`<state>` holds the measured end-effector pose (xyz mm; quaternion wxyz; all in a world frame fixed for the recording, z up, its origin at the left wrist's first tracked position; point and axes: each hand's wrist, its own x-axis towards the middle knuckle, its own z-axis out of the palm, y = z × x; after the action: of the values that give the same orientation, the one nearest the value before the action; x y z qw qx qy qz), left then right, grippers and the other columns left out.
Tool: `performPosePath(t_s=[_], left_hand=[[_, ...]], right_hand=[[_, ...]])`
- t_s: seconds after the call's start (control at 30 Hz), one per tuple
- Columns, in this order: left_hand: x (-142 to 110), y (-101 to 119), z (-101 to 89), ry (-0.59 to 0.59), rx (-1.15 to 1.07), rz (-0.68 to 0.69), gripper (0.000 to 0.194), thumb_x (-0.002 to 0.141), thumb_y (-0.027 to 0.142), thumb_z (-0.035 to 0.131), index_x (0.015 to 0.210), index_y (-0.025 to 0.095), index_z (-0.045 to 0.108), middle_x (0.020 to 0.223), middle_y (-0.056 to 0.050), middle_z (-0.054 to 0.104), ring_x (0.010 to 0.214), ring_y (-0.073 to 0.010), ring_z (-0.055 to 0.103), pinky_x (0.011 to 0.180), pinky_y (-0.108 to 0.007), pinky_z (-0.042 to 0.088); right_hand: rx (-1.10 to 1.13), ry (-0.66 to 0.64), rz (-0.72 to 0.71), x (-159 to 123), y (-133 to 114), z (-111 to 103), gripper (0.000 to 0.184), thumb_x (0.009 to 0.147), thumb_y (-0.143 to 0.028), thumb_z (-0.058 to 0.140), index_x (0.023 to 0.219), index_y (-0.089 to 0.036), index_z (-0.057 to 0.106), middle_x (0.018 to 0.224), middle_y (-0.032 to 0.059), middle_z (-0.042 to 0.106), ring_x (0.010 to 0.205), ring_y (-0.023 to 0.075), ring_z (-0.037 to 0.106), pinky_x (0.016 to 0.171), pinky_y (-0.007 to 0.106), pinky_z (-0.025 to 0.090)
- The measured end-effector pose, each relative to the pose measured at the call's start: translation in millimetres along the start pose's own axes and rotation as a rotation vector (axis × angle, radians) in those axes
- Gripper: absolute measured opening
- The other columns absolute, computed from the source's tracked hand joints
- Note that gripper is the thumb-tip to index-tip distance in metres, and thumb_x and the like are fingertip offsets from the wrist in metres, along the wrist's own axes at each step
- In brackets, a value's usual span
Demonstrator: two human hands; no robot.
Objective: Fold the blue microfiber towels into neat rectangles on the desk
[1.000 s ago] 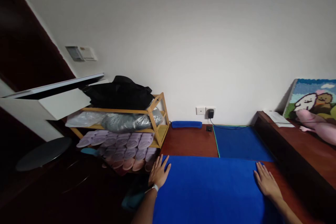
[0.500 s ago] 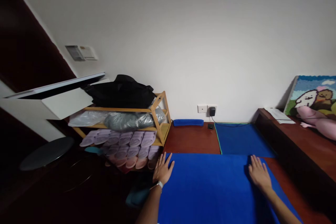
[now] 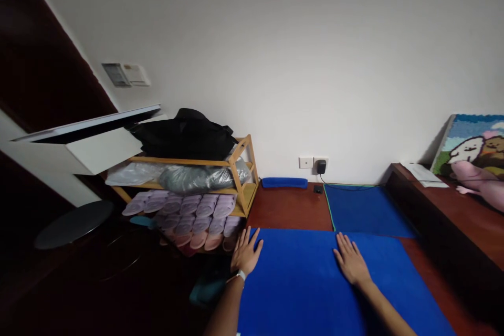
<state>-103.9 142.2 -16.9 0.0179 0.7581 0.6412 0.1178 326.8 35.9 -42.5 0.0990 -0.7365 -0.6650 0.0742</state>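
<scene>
A bright blue cloth (image 3: 299, 278) lies spread flat over the reddish-brown wooden surface (image 3: 291, 210). At its far left corner rests my left hand (image 3: 246, 253), palm down with fingers apart, a pale-banded watch (image 3: 239, 274) on the wrist. My right hand (image 3: 352, 261) lies flat on the cloth near the middle of its far edge, fingers stretched out. Neither hand grips anything. Beyond the cloth is a darker blue mat (image 3: 366, 210) with a green edge. Against the wall sits a narrow folded blue cloth (image 3: 284, 182).
On the left, a wooden rack (image 3: 240, 178) carries a black bag (image 3: 185, 136), plastic-wrapped items and several lilac slippers (image 3: 205, 207). A round stool (image 3: 74, 224) stands beside it. A black plug adapter (image 3: 321, 166) is in the wall. A raised ledge at right holds a pink plush toy (image 3: 480, 184).
My right hand has slid left across the cloth, from near its far right corner toward the middle of the far edge. My left hand stays at the left corner. The view has shifted slightly.
</scene>
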Motion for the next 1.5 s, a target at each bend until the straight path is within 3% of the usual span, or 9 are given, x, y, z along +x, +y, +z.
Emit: performPosePath(t_s=[0.23, 0.4, 0.5, 0.6, 0.73, 0.9, 1.07, 1.23, 1.5], left_hand=[[2.4, -4.7, 6.9, -0.007, 0.006, 0.001, 0.059, 0.103, 0.058, 0.037, 0.158, 0.035, 0.038, 0.171, -0.002, 0.026, 0.156, -0.0289, 0.023, 0.124, -0.048, 0.027], [8.7, -5.8, 0.4, -0.066, -0.007, -0.014, 0.062, 0.102, 0.059, 0.038, 0.158, 0.033, 0.038, 0.170, -0.006, 0.027, 0.156, -0.0303, 0.024, 0.123, -0.050, 0.027], [10.7, -7.6, -13.1, -0.103, -0.041, -0.007, 0.058, 0.104, 0.055, 0.036, 0.157, 0.030, 0.040, 0.168, -0.008, 0.031, 0.155, -0.0286, 0.028, 0.123, -0.050, 0.028], [-2.4, -8.5, -24.9, -0.036, -0.036, 0.010, 0.056, 0.107, 0.046, 0.031, 0.158, 0.025, 0.038, 0.169, -0.010, 0.028, 0.156, -0.0265, 0.024, 0.126, -0.050, 0.024], [-53.7, 0.2, -23.4, 0.119, -0.024, 0.135, 0.053, 0.107, 0.041, 0.031, 0.158, 0.027, 0.039, 0.168, -0.007, 0.031, 0.154, -0.0244, 0.029, 0.125, -0.047, 0.028], [-118.2, 14.2, -9.7, 0.074, 0.038, 0.191, 0.055, 0.105, 0.045, 0.040, 0.159, 0.038, 0.032, 0.169, -0.001, 0.031, 0.154, -0.0247, 0.031, 0.125, -0.049, 0.029], [-126.7, 16.9, -13.9, 0.043, 0.047, 0.103, 0.055, 0.105, 0.046, 0.040, 0.158, 0.035, 0.036, 0.168, -0.005, 0.032, 0.154, -0.0253, 0.031, 0.124, -0.050, 0.029], [-122.4, 19.3, -19.7, 0.024, 0.034, 0.092, 0.055, 0.104, 0.046, 0.042, 0.157, 0.035, 0.039, 0.168, -0.004, 0.033, 0.154, -0.0254, 0.031, 0.124, -0.050, 0.028], [-119.8, 19.3, -21.2, 0.009, 0.014, 0.084, 0.056, 0.103, 0.048, 0.042, 0.157, 0.033, 0.040, 0.167, -0.006, 0.035, 0.154, -0.0259, 0.032, 0.125, -0.050, 0.027]], right_hand=[[-0.109, 0.019, 0.343, -20.3, 168.5, -22.0, 0.078, 0.095, -0.050, 0.020, 0.160, -0.009, 0.029, 0.168, 0.0111, 0.028, 0.156, 0.0279, 0.020, 0.126, 0.049, 0.020], [-0.018, 0.058, 0.303, -22.3, 189.2, -31.7, 0.079, 0.095, -0.055, 0.018, 0.157, -0.011, 0.037, 0.166, 0.0121, 0.034, 0.155, 0.0277, 0.026, 0.125, 0.049, 0.025], [0.010, 0.173, 0.251, -33.9, 156.6, -28.3, 0.079, 0.096, -0.056, 0.015, 0.157, -0.010, 0.037, 0.166, 0.0119, 0.035, 0.155, 0.0277, 0.024, 0.126, 0.048, 0.023], [0.043, 0.231, 0.149, -53.9, 93.0, -19.7, 0.077, 0.099, -0.055, 0.013, 0.159, -0.011, 0.035, 0.166, 0.0108, 0.035, 0.156, 0.0267, 0.023, 0.127, 0.049, 0.021], [0.111, 0.169, -0.007, -75.2, -32.0, -7.7, 0.074, 0.103, -0.054, 0.016, 0.160, -0.010, 0.029, 0.167, 0.0097, 0.028, 0.156, 0.0264, 0.022, 0.128, 0.049, 0.020], [0.212, -0.007, -0.202, -76.8, -180.7, -0.3, 0.068, 0.105, -0.052, 0.017, 0.162, -0.016, 0.020, 0.169, 0.0037, 0.017, 0.157, 0.0222, 0.016, 0.129, 0.046, 0.017], [0.212, -0.138, -0.203, -72.9, -224.1, 1.4, 0.067, 0.104, -0.046, 0.020, 0.161, -0.011, 0.019, 0.169, 0.0075, 0.012, 0.158, 0.0240, 0.010, 0.130, 0.048, 0.010], [0.119, -0.049, -0.048, -92.9, -149.4, 5.0, 0.071, 0.102, -0.052, 0.019, 0.161, -0.012, 0.026, 0.169, 0.0072, 0.018, 0.158, 0.0244, 0.015, 0.129, 0.047, 0.012], [-0.036, 0.163, 0.213, -152.1, 102.5, 2.6, 0.088, 0.090, -0.062, 0.013, 0.149, -0.011, 0.052, 0.161, 0.0161, 0.041, 0.153, 0.0361, 0.030, 0.123, 0.058, 0.022]])
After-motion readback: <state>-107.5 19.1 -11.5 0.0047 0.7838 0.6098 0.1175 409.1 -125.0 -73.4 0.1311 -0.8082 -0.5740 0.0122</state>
